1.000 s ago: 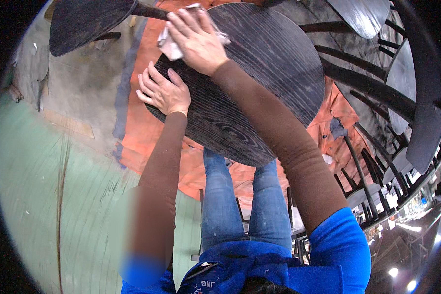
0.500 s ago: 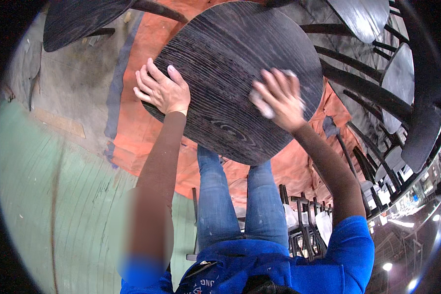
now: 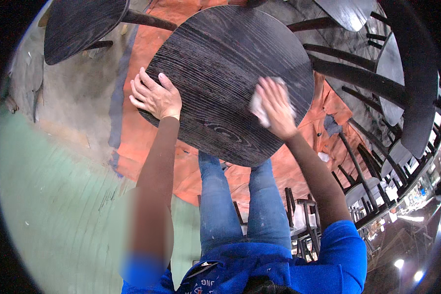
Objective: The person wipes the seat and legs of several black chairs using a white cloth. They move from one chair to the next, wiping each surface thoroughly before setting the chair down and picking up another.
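A dark wood-grained chair seat, rounded in outline, lies in front of my legs. Its left edge is under my left hand, whose fingers are spread over the rim and hold nothing. On the right part of the seat, my right hand presses a white cloth against the surface. The cloth shows on both sides of the fingers, which lie over it and are slightly blurred. What is beneath the palm is hidden.
Orange sheeting covers the floor under the seat, with green floor at the left. Another dark seat stands at the upper left. Several dark chairs, one with a broad curved backrest, crowd the right side.
My right hand and the cloth have shifted slightly down relative to the seat's far edge. The whole view has moved a little; my left hand stays at the seat's left rim.
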Available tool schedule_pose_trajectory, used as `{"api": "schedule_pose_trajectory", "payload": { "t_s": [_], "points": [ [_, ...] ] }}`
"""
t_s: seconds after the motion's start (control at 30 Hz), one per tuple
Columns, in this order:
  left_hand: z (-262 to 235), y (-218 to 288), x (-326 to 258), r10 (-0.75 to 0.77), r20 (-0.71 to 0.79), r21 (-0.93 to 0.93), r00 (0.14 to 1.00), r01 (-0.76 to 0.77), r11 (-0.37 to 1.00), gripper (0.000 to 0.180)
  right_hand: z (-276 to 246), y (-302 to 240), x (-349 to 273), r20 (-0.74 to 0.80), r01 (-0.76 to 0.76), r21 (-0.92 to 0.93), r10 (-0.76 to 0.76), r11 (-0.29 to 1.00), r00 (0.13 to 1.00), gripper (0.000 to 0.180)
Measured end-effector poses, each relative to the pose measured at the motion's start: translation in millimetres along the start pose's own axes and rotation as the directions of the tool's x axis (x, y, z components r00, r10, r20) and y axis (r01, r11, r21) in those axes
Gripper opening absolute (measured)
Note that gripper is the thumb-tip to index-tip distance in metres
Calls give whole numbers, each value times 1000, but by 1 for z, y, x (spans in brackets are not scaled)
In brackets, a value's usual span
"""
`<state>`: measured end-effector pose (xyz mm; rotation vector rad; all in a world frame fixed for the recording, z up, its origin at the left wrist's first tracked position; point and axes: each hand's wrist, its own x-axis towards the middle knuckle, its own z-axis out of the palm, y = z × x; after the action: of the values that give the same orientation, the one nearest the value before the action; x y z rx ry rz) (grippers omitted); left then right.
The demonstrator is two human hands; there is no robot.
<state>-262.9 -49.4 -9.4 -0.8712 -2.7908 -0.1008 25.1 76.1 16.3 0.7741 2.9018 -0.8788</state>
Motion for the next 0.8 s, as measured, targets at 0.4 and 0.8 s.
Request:
{"api": "schedule_pose_trajectory", "payload": {
  "t_s": [0.4, 0.8],
  "points": [
    [-9, 1, 2, -6, 92, -38, 996, 10, 999, 58, 48, -82, 184, -209, 352, 27, -339, 936, 917, 62],
    [-8, 0, 4, -13, 79, -45, 997, 16, 999, 52, 7, -33, 14, 11, 10, -91, -9, 996, 1000, 64]
  ]
}}
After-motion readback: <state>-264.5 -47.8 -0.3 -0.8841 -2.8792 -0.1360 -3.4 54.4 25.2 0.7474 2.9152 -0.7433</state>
